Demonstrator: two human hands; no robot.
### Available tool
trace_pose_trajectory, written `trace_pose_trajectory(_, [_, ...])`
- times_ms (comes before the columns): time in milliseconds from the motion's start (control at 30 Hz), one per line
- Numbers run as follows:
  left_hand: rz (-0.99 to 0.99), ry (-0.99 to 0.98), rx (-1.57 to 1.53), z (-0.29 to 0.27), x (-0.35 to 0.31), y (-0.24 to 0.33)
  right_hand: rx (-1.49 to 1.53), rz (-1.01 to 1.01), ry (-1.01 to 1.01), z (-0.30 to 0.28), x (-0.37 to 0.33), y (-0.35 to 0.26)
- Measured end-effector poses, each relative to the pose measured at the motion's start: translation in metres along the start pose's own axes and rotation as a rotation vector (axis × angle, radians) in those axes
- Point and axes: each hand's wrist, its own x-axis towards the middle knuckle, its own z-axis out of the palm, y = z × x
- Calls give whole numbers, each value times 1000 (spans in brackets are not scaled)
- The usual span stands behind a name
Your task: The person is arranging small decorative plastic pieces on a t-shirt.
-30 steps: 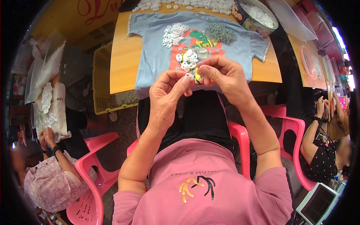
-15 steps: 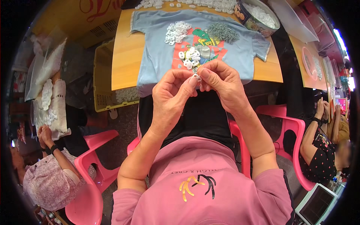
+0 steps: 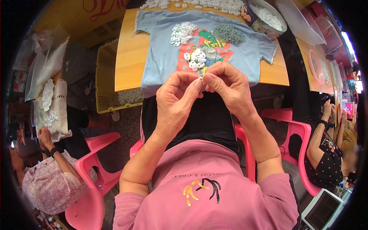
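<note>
My left hand [image 3: 177, 96] and my right hand [image 3: 229, 89] meet fingertip to fingertip above the near edge of a light blue T-shirt spread on the table. Both pinch one small white plastic piece [image 3: 200, 78], mostly covered by my fingers. A small metal piece [image 3: 201, 71] shows just above it, too small to make out fully. Right beyond my fingers lies a loose heap of white oval pieces with holes [image 3: 197, 57]. Farther off on the T-shirt [image 3: 157, 50] are another pile of white pieces [image 3: 183, 33] and a pile of small grey metal parts [image 3: 229, 33].
More white pieces [image 3: 226, 5] line the table's far edge, beside a round tin [image 3: 268, 19] full of them. A yellow crate [image 3: 100, 84] stands left of the wooden table [image 3: 128, 57]. Other people sit on both sides near pink chairs [image 3: 88, 209].
My fingers have shifted slightly around the white piece, turning it a little so less of it shows. Both hands stay in nearly the same place.
</note>
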Motion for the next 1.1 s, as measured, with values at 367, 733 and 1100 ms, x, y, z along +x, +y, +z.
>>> trace_pose_trajectory(367, [-37, 55, 100, -11, 13, -17, 38, 130, 29, 0, 11, 28])
trace_pose_trajectory(733, [-129, -128, -17, -18, 14, -10, -682, -351, -224, -28, 20, -13])
trace_pose_trajectory(1100, [-191, -205, -316, -12, 11, -8, -732, -541, -234, -22, 19, -28])
